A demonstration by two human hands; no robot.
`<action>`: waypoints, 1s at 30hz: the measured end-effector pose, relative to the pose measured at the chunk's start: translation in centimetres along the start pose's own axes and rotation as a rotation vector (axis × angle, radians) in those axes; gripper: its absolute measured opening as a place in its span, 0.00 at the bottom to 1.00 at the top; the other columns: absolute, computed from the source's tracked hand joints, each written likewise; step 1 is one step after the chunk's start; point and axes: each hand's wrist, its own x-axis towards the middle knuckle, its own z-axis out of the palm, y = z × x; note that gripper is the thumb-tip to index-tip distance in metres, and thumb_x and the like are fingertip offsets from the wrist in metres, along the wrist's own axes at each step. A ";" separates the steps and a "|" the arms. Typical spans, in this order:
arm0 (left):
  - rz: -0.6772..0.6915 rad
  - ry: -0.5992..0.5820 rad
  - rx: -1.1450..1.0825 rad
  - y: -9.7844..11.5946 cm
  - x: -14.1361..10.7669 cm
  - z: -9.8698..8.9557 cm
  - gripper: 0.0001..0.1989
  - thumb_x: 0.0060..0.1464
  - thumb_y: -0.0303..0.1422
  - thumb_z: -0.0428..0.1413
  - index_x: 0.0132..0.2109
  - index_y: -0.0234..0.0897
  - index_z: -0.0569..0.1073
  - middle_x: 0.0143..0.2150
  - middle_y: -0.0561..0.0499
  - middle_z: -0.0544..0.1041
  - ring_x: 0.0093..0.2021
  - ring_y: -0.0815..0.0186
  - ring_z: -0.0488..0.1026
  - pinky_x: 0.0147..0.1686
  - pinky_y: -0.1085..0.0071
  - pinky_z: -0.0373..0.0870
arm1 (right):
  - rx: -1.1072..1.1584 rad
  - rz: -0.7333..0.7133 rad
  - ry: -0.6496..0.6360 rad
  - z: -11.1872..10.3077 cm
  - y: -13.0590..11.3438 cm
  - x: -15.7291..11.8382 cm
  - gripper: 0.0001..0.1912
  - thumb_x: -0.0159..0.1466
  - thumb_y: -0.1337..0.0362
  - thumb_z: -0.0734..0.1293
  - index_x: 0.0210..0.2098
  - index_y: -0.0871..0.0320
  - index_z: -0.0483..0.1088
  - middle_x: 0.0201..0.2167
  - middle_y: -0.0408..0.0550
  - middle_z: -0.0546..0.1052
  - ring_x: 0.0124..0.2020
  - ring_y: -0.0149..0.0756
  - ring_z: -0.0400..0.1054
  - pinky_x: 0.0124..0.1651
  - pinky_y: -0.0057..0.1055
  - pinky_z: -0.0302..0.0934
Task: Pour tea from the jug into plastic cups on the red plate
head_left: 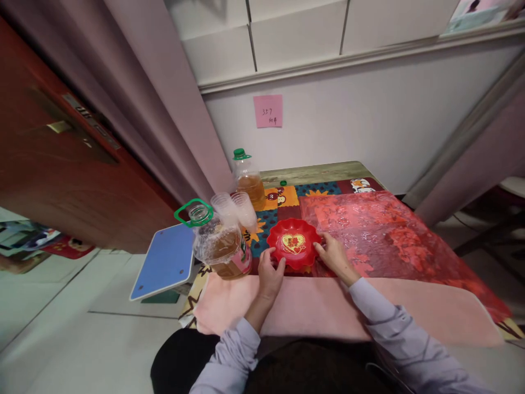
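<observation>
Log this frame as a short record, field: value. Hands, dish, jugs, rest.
dish: red dish, wavy rim, gold heart motif inside
left: left hand at its left-front rim
right: right hand at its right rim
grip: firmness unclear
near_jug: near jug, no cap on, part-filled with amber liquid
far_jug: far jug, green cap on, also amber liquid
cups: clear cups between the jugs
loose: small green cap behind the dish
front_edge: pink cloth
wall: pink note

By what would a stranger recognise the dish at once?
Find the table by the white wall, with a pink cloth along its near edge. Just beyond the cloth, right of the open jug, is the dish: unlike the clear jugs, it is red, scalloped, with a yellow heart.
</observation>
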 end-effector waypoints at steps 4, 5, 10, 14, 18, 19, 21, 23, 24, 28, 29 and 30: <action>0.042 -0.034 -0.010 0.1 -1.0 -0.7 0.21 0.58 0.42 0.62 0.56 0.39 0.75 0.56 0.39 0.76 0.50 0.56 0.77 0.44 0.60 0.78 | -0.030 -0.050 0.056 -1.1 -0.2 -0.6 0.23 0.67 0.55 0.69 0.57 0.59 0.74 0.51 0.62 0.83 0.50 0.54 0.79 0.54 0.46 0.70; 0.049 -0.032 -0.023 0.1 -1.2 -0.9 0.23 0.60 0.43 0.61 0.58 0.39 0.74 0.57 0.39 0.75 0.49 0.57 0.77 0.44 0.61 0.78 | -0.032 -0.075 0.098 -1.5 -0.7 -0.4 0.26 0.67 0.52 0.70 0.59 0.59 0.73 0.55 0.64 0.81 0.52 0.56 0.78 0.56 0.49 0.69; -0.040 0.047 -0.137 -0.2 -2.1 -0.9 0.28 0.64 0.49 0.58 0.62 0.37 0.66 0.43 0.45 0.74 0.39 0.61 0.76 0.42 0.61 0.77 | 0.209 -0.238 0.108 -2.1 -7.8 2.8 0.32 0.64 0.45 0.74 0.61 0.55 0.72 0.55 0.61 0.81 0.49 0.54 0.78 0.55 0.51 0.71; -0.049 0.087 -0.087 -0.3 -2.6 -1.2 0.29 0.61 0.51 0.60 0.63 0.43 0.68 0.47 0.41 0.76 0.44 0.53 0.78 0.47 0.53 0.78 | 0.358 -0.343 -0.110 1.5 -15.0 6.1 0.38 0.56 0.50 0.81 0.61 0.54 0.71 0.57 0.60 0.81 0.54 0.53 0.78 0.59 0.50 0.71; -0.132 0.106 -0.028 -1.2 -3.1 -4.9 0.23 0.57 0.52 0.61 0.57 0.55 0.75 0.45 0.40 0.79 0.47 0.45 0.80 0.41 0.49 0.77 | 0.212 -0.378 -0.227 6.8 -18.3 8.6 0.50 0.48 0.56 0.85 0.66 0.59 0.66 0.67 0.67 0.73 0.65 0.61 0.71 0.67 0.55 0.66; -0.169 0.110 -0.002 -1.5 -3.3 -6.5 0.21 0.56 0.53 0.61 0.55 0.59 0.76 0.43 0.41 0.80 0.47 0.43 0.80 0.39 0.48 0.76 | 0.190 -0.370 -0.251 7.9 -18.4 9.1 0.52 0.47 0.57 0.85 0.66 0.59 0.65 0.68 0.68 0.72 0.67 0.62 0.70 0.68 0.56 0.64; -0.192 0.195 0.024 -2.1 -3.6 -10.4 0.17 0.56 0.53 0.59 0.51 0.62 0.77 0.38 0.42 0.79 0.47 0.39 0.79 0.37 0.47 0.74 | 0.177 -0.345 -0.300 9.7 -18.1 9.7 0.54 0.46 0.58 0.85 0.67 0.59 0.64 0.68 0.68 0.71 0.67 0.62 0.69 0.68 0.56 0.64; -0.123 0.398 0.057 -2.3 -3.5 -14.9 0.16 0.56 0.54 0.59 0.45 0.54 0.78 0.35 0.43 0.78 0.44 0.42 0.79 0.38 0.49 0.73 | 0.207 -0.343 -0.334 11.0 -17.7 10.1 0.53 0.46 0.59 0.85 0.66 0.57 0.64 0.67 0.65 0.73 0.65 0.59 0.71 0.66 0.54 0.66; -0.104 0.445 0.064 -2.2 -3.0 -17.1 0.18 0.57 0.55 0.58 0.44 0.49 0.77 0.37 0.43 0.78 0.44 0.45 0.78 0.41 0.51 0.74 | 0.233 -0.355 -0.344 11.5 -17.5 10.2 0.52 0.46 0.59 0.85 0.66 0.56 0.64 0.66 0.63 0.74 0.64 0.58 0.73 0.64 0.53 0.67; -0.105 0.653 0.085 -1.7 2.9 -24.2 0.21 0.56 0.53 0.62 0.44 0.42 0.71 0.40 0.49 0.77 0.43 0.58 0.75 0.50 0.59 0.71 | 0.270 -0.388 -0.343 12.7 -17.6 10.2 0.45 0.49 0.62 0.84 0.62 0.55 0.66 0.59 0.56 0.78 0.58 0.52 0.76 0.60 0.47 0.69; -0.140 0.604 0.030 -1.7 5.1 -25.1 0.25 0.49 0.53 0.67 0.45 0.41 0.72 0.43 0.49 0.78 0.44 0.58 0.75 0.50 0.59 0.72 | 0.251 -0.378 -0.344 12.8 -17.7 10.2 0.41 0.50 0.63 0.83 0.60 0.55 0.67 0.57 0.56 0.79 0.56 0.51 0.76 0.59 0.45 0.69; -0.187 0.510 -0.047 -1.8 7.4 -25.4 0.29 0.43 0.52 0.71 0.45 0.41 0.72 0.45 0.48 0.78 0.43 0.58 0.75 0.50 0.58 0.72 | 0.227 -0.366 -0.345 12.8 -17.9 10.1 0.37 0.51 0.63 0.82 0.58 0.56 0.68 0.55 0.55 0.81 0.54 0.51 0.77 0.57 0.45 0.69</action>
